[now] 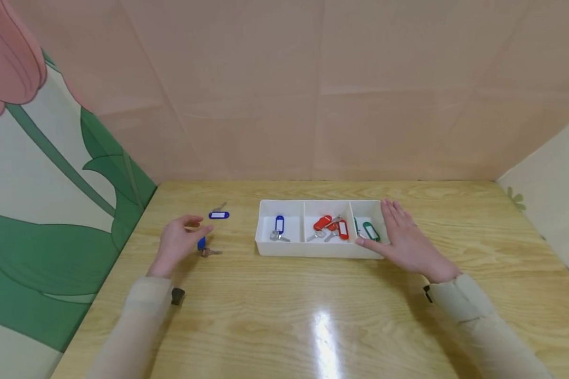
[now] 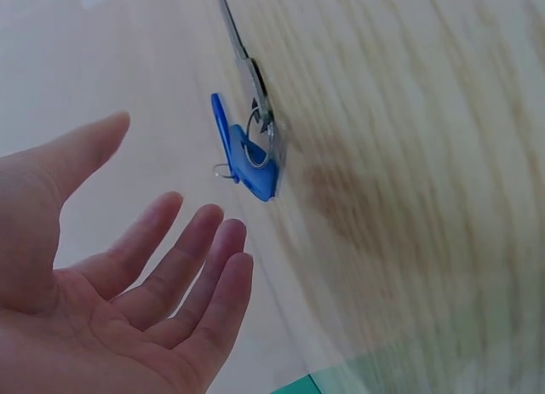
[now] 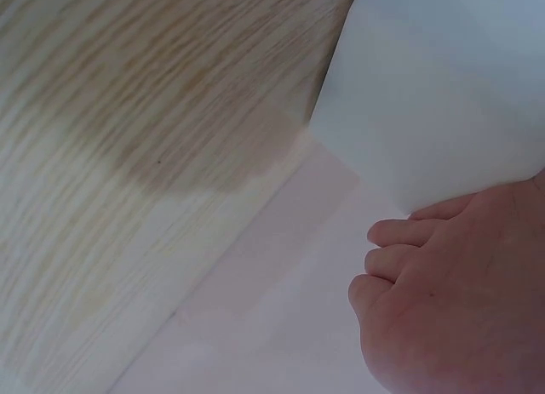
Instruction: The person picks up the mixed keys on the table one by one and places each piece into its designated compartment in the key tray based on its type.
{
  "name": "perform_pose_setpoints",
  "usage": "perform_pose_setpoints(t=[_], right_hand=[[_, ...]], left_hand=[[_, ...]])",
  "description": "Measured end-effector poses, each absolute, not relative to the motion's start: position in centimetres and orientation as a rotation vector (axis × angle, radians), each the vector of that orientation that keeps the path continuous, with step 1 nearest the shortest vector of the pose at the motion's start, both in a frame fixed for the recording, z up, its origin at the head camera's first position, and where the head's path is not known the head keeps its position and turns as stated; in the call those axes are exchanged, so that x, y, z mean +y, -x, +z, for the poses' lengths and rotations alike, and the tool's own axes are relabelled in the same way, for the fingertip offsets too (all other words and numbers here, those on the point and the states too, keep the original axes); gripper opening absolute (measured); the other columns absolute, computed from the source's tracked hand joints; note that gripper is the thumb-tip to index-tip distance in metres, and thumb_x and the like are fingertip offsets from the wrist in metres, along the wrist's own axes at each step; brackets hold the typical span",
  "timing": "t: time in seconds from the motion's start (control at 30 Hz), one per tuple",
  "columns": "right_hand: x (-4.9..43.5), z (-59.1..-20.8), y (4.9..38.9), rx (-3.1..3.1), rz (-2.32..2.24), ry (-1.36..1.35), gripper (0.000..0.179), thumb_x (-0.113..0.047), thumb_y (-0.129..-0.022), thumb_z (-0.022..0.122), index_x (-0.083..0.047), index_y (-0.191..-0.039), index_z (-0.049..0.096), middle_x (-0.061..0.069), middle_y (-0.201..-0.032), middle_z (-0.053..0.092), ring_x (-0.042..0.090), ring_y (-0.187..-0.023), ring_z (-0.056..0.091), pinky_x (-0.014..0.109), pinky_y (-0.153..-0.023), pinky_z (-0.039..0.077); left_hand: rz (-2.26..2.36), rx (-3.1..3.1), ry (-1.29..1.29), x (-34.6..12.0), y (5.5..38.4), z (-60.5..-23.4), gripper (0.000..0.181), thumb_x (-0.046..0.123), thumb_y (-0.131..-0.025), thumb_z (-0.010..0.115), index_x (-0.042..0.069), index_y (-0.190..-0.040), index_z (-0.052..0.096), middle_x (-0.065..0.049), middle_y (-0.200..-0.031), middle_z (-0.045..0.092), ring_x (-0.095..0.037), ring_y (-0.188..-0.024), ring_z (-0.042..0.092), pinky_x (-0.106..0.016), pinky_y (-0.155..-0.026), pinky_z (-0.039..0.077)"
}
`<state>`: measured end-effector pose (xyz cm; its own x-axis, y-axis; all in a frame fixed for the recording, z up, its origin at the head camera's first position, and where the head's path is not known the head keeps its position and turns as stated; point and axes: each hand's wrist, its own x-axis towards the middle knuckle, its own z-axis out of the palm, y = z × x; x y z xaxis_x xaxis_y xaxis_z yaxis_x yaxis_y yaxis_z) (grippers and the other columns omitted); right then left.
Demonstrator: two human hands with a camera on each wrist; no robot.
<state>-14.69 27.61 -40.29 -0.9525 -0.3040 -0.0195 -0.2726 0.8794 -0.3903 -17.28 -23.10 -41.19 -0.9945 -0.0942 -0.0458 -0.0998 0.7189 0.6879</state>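
My left hand (image 1: 176, 243) hovers with spread, relaxed fingers beside a blue key tag (image 1: 201, 243) and its key (image 1: 212, 252) on the table. In the left wrist view a gap shows between the fingertips and the blue tag (image 2: 255, 168). A second blue-tagged key (image 1: 219, 215) lies just beyond. My right hand (image 1: 410, 245) rests on the right end of a white three-compartment box (image 1: 313, 250), fingers straight along the end wall, thumb at the front rim. Inside, left to right, lie a blue tag (image 1: 280, 224), red tags (image 1: 343, 230) and green tags (image 1: 372, 231), with keys.
The wood-grain table (image 1: 265, 316) runs back to a pinkish-beige sheet (image 1: 313, 105). A panel with a printed tulip and green leaves (image 1: 42, 252) stands on the left, and a pale panel (image 1: 550, 184) on the right.
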Motion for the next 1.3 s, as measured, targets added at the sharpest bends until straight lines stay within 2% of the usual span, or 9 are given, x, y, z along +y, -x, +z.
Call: perform_pose_setpoints(t=[0.4,0.6,1.03,1.3], right_hand=[[27.6,-40.3,14.5,2.966,-0.611,0.452,0.114,-0.067,-0.095,0.056,0.003,-0.159,-0.008,0.024,-0.166,-0.01,0.04,-0.152,-0.012,0.055,-0.121,-0.005],[27.6,-40.4,14.5,2.969,-0.619,0.456,0.114,-0.066,-0.095,0.057,0.003,-0.159,-0.008,0.024,-0.166,-0.01,0.039,-0.152,-0.012,0.055,-0.121,-0.005],[27.7,-40.6,14.6,2.972,-0.612,0.453,0.115,-0.067,-0.095,0.056,0.002,-0.159,-0.009,0.023,-0.166,-0.011,0.038,-0.152,-0.013,0.056,-0.121,-0.004],[27.6,-40.5,14.8,2.976,-0.621,0.455,0.115,-0.067,-0.095,0.057,0.003,-0.159,-0.008,0.024,-0.166,-0.01,0.04,-0.152,-0.011,0.055,-0.121,-0.004]], left_hand=[[1.132,2.886,0.212,-23.3,17.1,-41.6,0.058,0.032,-0.093,0.077,-0.003,-0.135,0.058,-0.024,-0.13,0.061,-0.04,-0.116,0.06,-0.051,-0.094,0.053],[1.103,2.884,0.258,-23.2,16.8,-42.1,0.058,0.031,-0.09,0.08,-0.001,-0.134,0.06,-0.023,-0.127,0.062,-0.038,-0.115,0.059,-0.052,-0.096,0.051],[1.098,2.837,0.31,-23.5,16.8,-42.4,0.047,0.022,-0.091,0.08,-0.001,-0.128,0.063,-0.021,-0.118,0.065,-0.035,-0.106,0.061,-0.048,-0.089,0.053],[1.075,2.841,0.346,-23.5,16.9,-42.4,0.042,0.015,-0.09,0.08,-0.001,-0.125,0.064,-0.018,-0.109,0.067,-0.031,-0.096,0.063,-0.042,-0.08,0.054]])
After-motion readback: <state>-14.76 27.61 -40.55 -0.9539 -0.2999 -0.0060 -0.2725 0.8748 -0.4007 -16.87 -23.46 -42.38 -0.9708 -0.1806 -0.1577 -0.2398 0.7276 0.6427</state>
